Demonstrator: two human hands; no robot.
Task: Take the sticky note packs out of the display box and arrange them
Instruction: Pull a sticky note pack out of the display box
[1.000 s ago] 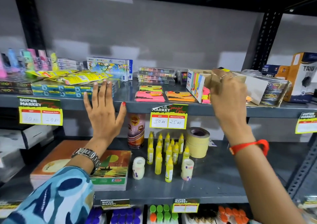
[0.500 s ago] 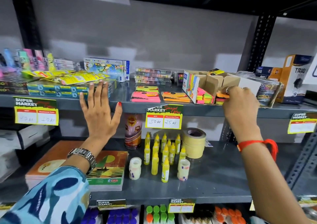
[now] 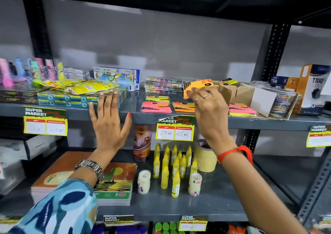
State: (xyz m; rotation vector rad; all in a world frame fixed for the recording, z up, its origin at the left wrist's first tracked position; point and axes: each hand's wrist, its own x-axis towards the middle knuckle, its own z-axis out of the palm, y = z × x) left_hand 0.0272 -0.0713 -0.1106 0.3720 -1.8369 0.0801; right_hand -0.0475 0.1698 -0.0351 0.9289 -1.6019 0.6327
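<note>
My right hand is shut on an orange sticky note pack, held above the upper shelf just left of the cardboard display box. The box lies open on the shelf with pink and yellow packs spilling at its front. Laid on the shelf lie a pink pack, a yellow-green pack behind it and an orange pack. My left hand rests flat and open against the shelf's front edge, fingers spread.
Blue boxes with yellow packets lie left of my left hand. Paint trays stand behind the laid packs. A rubber-band tub and Trio boxes are at the right. Glue bottles and tape are below.
My right hand drew an orange pack out of the display box and carried it left and up. My left hand stayed on the shelf edge.
</note>
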